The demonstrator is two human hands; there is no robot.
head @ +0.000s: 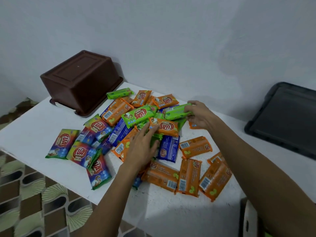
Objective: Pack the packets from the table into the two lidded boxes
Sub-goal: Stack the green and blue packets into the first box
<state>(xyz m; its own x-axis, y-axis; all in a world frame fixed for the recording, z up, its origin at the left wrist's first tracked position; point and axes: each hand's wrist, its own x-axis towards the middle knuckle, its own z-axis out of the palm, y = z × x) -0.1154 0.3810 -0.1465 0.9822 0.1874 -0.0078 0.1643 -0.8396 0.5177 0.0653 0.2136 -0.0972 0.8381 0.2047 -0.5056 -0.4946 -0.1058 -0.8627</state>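
Observation:
Several packets in orange, green, blue and rainbow wrappers lie heaped on the white table (42,120). My right hand (199,115) grips one end of a green packet (176,112) at the right of the heap. My left hand (142,146) lies with fingers stretched over green packets in the middle, its fingertips touching an orange packet (168,128). A brown box (82,79) stands upside down at the table's back left. A dark grey box (283,117) sits at the right edge of the view.
A white wall stands close behind the table. A patterned floor covering (34,202) shows below the table's left edge. A white object (250,221) with a slot sits at the lower right. Loose orange packets (189,177) lie near the table's front.

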